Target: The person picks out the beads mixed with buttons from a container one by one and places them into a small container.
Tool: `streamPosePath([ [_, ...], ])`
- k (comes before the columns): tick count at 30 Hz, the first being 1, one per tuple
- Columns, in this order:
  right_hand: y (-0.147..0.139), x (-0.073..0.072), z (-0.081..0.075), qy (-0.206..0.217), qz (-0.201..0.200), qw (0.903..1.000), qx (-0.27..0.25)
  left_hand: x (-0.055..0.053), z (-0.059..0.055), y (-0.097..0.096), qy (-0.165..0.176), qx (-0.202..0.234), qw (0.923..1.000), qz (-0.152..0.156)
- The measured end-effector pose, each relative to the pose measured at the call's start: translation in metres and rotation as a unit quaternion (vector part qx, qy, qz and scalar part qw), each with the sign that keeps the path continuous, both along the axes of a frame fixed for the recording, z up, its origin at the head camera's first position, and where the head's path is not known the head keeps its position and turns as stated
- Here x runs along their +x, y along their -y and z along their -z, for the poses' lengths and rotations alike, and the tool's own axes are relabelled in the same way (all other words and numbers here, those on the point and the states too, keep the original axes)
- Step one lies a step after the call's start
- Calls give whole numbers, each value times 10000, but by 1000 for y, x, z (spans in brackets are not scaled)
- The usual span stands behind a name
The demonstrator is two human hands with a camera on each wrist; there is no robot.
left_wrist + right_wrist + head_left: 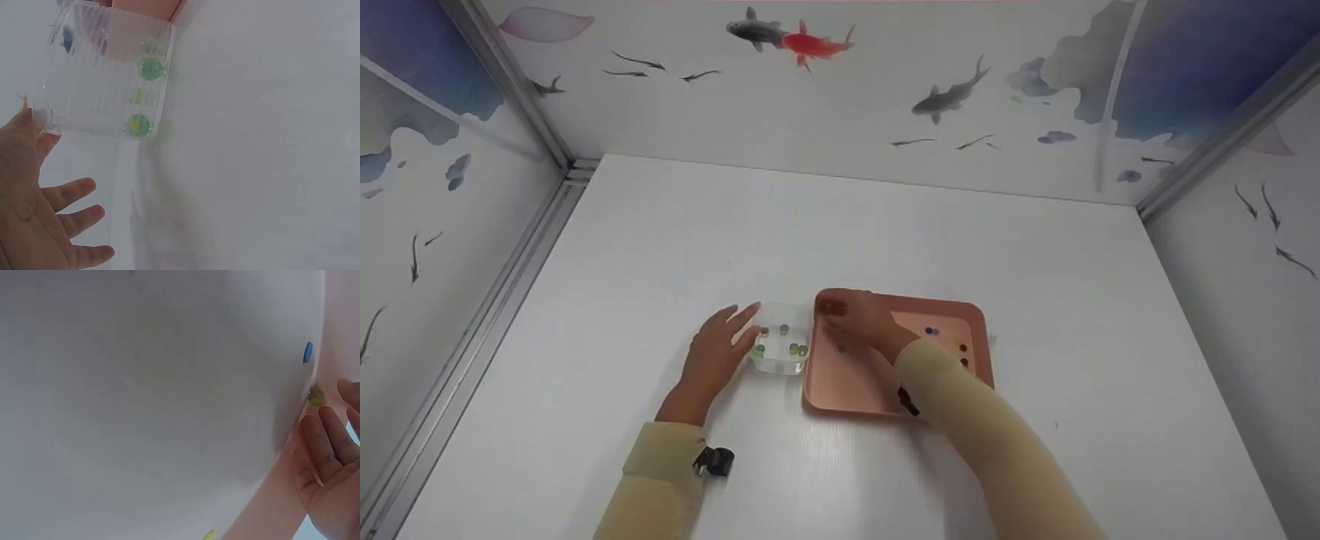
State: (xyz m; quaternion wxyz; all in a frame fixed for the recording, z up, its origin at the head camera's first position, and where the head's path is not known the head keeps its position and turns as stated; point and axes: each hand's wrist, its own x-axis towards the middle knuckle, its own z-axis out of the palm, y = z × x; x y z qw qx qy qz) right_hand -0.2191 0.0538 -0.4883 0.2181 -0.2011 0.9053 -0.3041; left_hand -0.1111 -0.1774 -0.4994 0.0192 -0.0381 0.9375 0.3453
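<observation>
A clear plastic box (780, 367) holds several green glass marbles (798, 349). My left hand (716, 356) touches the box's left side with thumb and forefinger; the other fingers (79, 216) spread loosely apart. Right of the box lies a pink tray (870, 409). Over its far left corner reaches my right hand (859, 315), fingers pointing down. In the right wrist view, a yellow-green marble (316, 396) lies close to the fingertips, and the thumb and fingers (318, 439) stand apart with nothing seen between them. A dark round piece (841, 348) rests on the tray below that hand.
Small blue pieces (931, 331) and dark pieces (963, 348) lie on the tray's right part, partly behind the right sleeve (967, 420). The white table (697, 240) is bounded by printed panels (840, 112) at the back and sides.
</observation>
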Motion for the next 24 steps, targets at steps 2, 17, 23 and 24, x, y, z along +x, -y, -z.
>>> streamPosePath([
  [2, 0, 0, 1, -57, -5, 10000, 45, 0, 0, 0, -25, 23, 10000, 7],
  [17, 1, 0, 9, -164, -67, 9991, -382, 0, 2, 2, -249, 12, 9996, 136],
  [23, 4, 2, 11, -459, 12, 9986, -280, 0, 3, 2, -289, -21, 9995, 104],
  [24, 4, 2, 12, -530, 21, 9983, -258, 0, 3, 2, -290, -32, 9995, 93],
])
